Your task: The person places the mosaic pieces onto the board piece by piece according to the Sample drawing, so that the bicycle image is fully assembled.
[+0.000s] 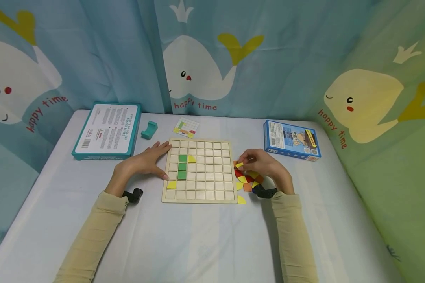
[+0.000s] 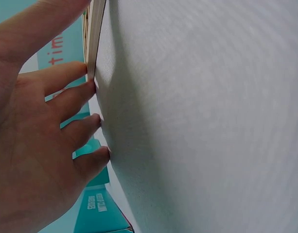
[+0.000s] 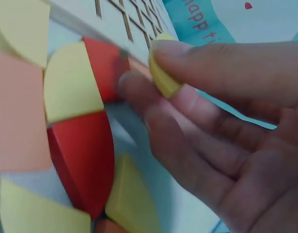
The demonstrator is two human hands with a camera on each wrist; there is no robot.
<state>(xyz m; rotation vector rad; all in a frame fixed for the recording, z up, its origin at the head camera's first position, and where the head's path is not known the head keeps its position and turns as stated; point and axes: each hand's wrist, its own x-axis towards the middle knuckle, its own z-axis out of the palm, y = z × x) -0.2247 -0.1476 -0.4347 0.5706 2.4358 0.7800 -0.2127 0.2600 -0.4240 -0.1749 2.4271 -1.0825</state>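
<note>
A square wooden grid board lies in the middle of the table. Three green square tiles stand in a column on it, with one yellow quarter-circle tile beside the top one and another at the lower left. My left hand rests at the board's left edge, thumb and fingertips on the rim, fingers spread. Between thumb and fingers, my right hand pinches a yellow tile. Below that hand lies a pile of red, orange and yellow tiles, right beside the board.
Behind the board lies a pattern card, with a teal curved block to its left. A teal-edged box occupies the back left, and a blue box the back right. Printed curtains enclose the table.
</note>
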